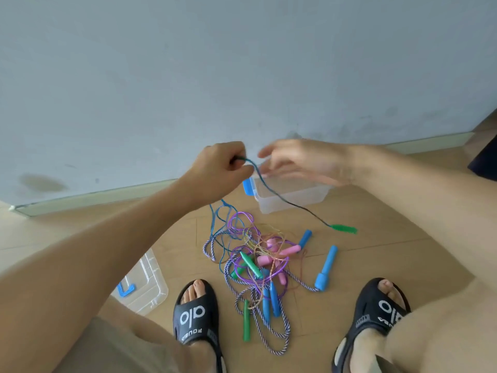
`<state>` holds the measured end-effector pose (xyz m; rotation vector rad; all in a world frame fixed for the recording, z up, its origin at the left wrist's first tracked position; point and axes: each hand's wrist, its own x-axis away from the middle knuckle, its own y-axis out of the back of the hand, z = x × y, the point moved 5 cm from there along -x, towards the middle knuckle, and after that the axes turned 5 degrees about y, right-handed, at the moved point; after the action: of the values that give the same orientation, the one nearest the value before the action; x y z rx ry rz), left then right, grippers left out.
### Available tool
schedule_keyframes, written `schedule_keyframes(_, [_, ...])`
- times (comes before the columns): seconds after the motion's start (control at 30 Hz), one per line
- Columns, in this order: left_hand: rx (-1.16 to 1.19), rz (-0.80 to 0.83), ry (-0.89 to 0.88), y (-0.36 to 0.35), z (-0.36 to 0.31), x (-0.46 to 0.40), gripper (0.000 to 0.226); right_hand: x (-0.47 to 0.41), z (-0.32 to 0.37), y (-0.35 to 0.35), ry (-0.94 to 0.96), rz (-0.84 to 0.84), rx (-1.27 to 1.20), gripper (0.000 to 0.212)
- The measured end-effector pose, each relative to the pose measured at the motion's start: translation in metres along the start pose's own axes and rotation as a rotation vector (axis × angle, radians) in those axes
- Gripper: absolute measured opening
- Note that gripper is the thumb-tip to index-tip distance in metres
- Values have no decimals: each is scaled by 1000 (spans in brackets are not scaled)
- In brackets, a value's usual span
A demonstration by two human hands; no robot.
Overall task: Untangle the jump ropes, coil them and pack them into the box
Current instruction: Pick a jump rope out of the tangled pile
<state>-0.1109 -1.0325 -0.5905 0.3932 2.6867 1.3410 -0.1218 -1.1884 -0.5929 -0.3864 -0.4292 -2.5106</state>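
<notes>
Early on: my left hand (223, 165) grips one blue-green rope (271, 191), right hand (298, 162) loose, holding nothing. Rest of the ropes (258, 267) tangled on floor, box (291, 195) looks empty, so untangling, coiling & packing all left.

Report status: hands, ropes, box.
Left hand pinches the dark cord, green handle dangling; right hand open beside it. Rope pile tangled on floor. Box holds no rope.

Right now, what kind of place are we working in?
Probably a room in a home: a wood-look floor meets a plain painted wall at a skirting board, and the person wears slide sandals.
</notes>
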Motion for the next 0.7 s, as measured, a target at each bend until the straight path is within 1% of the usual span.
schedule_keyframes(0.03, [9,-8,-58,-2,-9,2,21,-2,11,-7,64,7,-80,38])
schedule_keyframes(0.07, [33,-19,-95,-1,-16,4,16,-3,21,-11,106,-6,-46,40])
schedule_keyframes(0.17, [115,-27,-105,5,-22,5,20,0,36,-10,128,-108,332,31])
schedule_keyframes(0.23, [114,45,-72,5,-15,3,28,1,40,-3,161,-159,414,28])
schedule_keyframes(0.3, [19,137,12,4,1,0,35,3,41,5,206,-209,498,24])
schedule_keyframes(0.37, [-148,222,88,2,26,-2,35,4,38,22,221,-284,665,17])
schedule_keyframes(0.43, [-251,299,193,3,56,-1,35,7,28,45,150,-344,770,15])
schedule_keyframes(0.5, [-226,301,311,8,77,1,46,9,11,62,-7,-308,865,16])
schedule_keyframes(0.57, [-131,218,361,17,78,0,55,9,-8,62,-149,-187,878,17])
schedule_keyframes(0.6, [-68,160,348,21,72,-2,54,8,-15,54,-172,-120,820,18])
schedule_keyframes(0.63, [-11,107,307,24,61,-4,51,6,-18,44,-151,-60,746,22])
schedule_keyframes(0.7, [43,37,171,27,33,-3,44,3,-14,15,-52,16,543,42])
